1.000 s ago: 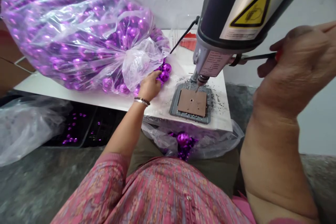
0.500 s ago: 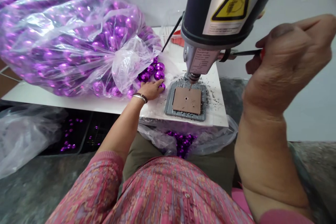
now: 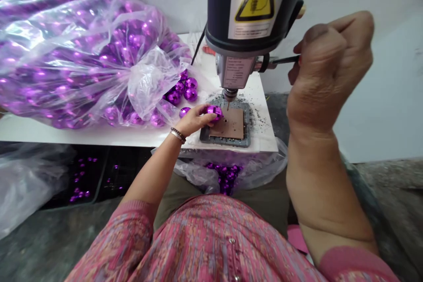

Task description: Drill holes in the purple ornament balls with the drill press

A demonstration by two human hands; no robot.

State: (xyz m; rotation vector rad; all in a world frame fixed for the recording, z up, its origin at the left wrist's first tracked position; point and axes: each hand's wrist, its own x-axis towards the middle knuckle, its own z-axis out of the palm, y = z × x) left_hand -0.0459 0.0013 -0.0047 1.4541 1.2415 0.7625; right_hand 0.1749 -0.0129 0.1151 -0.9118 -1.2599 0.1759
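Between the fingertips of my left hand (image 3: 195, 120) is a shiny purple mirrored ball (image 3: 214, 113), at the left edge of a brown board (image 3: 233, 125) with a small hole in it. The board lies on the grey base plate (image 3: 245, 141) of a drill press (image 3: 236, 70). Its drill bit (image 3: 228, 106) points down just right of the ball, apart from it. Raised at the right, my right hand (image 3: 325, 59) is closed around the end of the press's lever (image 3: 286, 59); the grip itself is mostly hidden by the fingers.
A large clear bag (image 3: 66, 53) full of purple balls covers the left of the white table (image 3: 266, 134). Several loose balls (image 3: 191, 88) lie by its mouth. Dark shavings surround the base plate. Below the table edge hangs a plastic bag (image 3: 257, 174) with more purple balls.
My left hand has picked up a purple ball from beside the bag and carried it right, onto the board's edge. My right hand stays on the lever. The whole view has shifted slightly.
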